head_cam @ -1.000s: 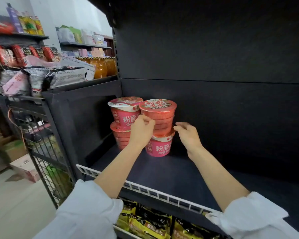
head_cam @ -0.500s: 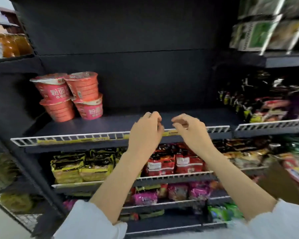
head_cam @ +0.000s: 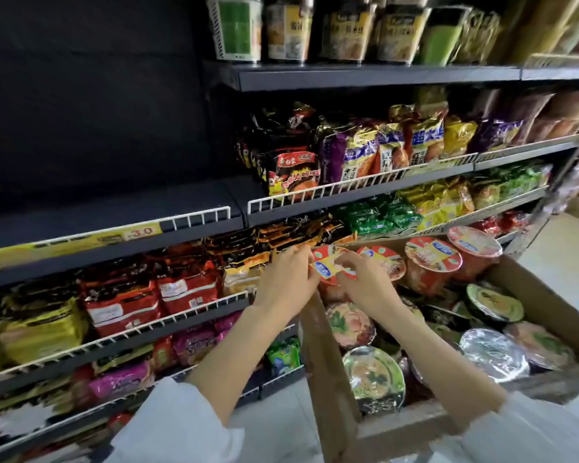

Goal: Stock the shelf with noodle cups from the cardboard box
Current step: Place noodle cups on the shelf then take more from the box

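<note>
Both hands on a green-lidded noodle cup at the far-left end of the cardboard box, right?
Not green. The head view shows the left hand and right hand on a red-lidded noodle cup at the far-left end of the cardboard box.

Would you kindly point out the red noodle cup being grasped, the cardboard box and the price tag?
red noodle cup [head_cam: 326,267], head view, lid.
cardboard box [head_cam: 328,379], head view, left wall.
price tag [head_cam: 142,231], head view, printed number.

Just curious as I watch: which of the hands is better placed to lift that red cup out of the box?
Probably the right hand: it is over the box with fingers curled on the red cup. The left hand touches only the cup's shelf-side edge, reaching across the box wall.
</note>
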A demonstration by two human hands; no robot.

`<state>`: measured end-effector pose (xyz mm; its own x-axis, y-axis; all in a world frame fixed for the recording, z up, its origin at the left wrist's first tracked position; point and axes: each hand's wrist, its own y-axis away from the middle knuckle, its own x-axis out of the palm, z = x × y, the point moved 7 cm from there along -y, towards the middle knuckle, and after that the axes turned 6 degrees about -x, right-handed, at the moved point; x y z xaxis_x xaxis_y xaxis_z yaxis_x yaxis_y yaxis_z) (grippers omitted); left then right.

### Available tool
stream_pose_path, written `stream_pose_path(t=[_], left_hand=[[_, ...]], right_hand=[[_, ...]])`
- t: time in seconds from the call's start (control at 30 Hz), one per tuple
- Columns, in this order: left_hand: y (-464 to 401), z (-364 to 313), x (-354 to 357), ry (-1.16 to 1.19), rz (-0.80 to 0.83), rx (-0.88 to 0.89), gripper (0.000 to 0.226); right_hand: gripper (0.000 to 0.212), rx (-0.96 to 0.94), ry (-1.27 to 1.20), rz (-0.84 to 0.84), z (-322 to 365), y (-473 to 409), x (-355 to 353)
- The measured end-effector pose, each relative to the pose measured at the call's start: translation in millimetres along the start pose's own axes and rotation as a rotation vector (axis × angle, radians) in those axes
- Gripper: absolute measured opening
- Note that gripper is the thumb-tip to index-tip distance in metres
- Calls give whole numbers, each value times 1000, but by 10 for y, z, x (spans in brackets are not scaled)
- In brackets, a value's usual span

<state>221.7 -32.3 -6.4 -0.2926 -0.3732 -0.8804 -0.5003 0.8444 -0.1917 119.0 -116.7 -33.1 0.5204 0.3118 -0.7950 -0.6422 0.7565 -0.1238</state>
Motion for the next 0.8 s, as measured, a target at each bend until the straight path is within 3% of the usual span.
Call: stream_pose_path(t=[0.2,0.37,0.57,0.67,0.8], left_hand=[[-444,-511,1015,-211,219,-141,88],[-714,-328,1303,-267,315,-354,119],[-871,-221,1443,-350,342,-449,119],[-882,-250,1432,-335,254,-463,110],[-847,-271,1197,-190,88,-484,101]], right_hand=[[60,25,116,160,-1032,-362,-194],[97,4,374,309,-1502,-698,-145],[109,-35,441,347,-1635,-924,-47],[100,-47,447,271,-1635,-946,-52],[93,-32,278,203,-1592,-949,-185]])
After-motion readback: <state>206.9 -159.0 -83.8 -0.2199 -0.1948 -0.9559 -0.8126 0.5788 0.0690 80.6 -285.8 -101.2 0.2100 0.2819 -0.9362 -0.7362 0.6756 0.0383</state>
